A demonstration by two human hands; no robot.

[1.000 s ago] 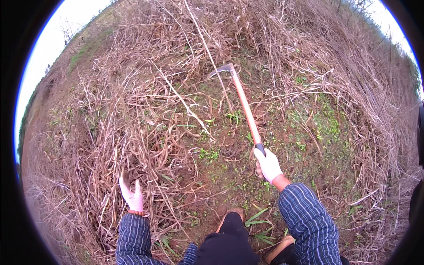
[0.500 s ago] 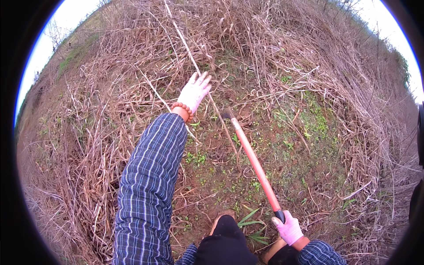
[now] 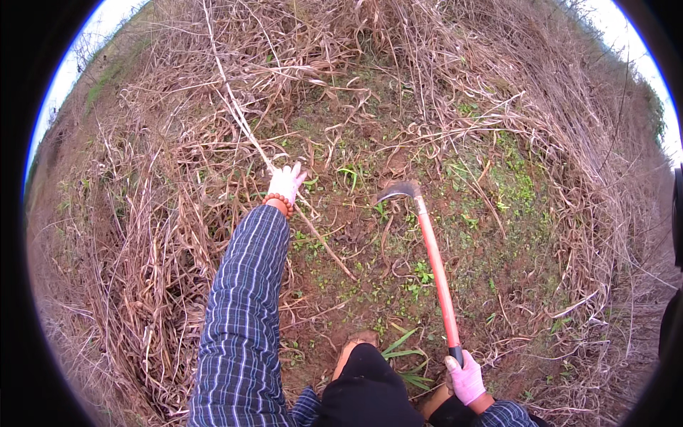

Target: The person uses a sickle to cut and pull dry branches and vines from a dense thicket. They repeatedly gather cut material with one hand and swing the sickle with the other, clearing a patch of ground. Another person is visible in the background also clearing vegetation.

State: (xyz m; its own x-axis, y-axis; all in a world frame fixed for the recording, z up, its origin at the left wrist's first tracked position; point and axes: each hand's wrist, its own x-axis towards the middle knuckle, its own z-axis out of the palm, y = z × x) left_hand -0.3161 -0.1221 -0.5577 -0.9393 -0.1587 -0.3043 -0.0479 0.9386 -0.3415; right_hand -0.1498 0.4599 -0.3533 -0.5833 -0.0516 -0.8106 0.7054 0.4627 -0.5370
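In a pink-and-white glove, my left hand (image 3: 286, 182) closes over a long dry stalk (image 3: 320, 240), with some fingertips apart and the thumb hidden. The stalk runs from the far grass down to bare soil. My right hand (image 3: 466, 379), in a pink glove, is wrapped round the black grip of a sickle (image 3: 438, 274). Its orange-red handle slants up and away from me. The dark curved blade (image 3: 398, 190) points left, low over the soil, to the right of my left hand; I cannot tell whether it touches the ground.
Matted dry grass (image 3: 163, 285) lies thick on the left, far and right sides. Small green weeds (image 3: 516, 185) grow on the brown soil. A long-leaved green plant (image 3: 407, 359) stands by my shoe (image 3: 356, 344). Another thin dry stick (image 3: 484, 199) lies right of the blade.
My left hand has moved left and nearer, and the dry stalk has shifted left with it. The sickle has swung slightly right, its blade now showing plainly.
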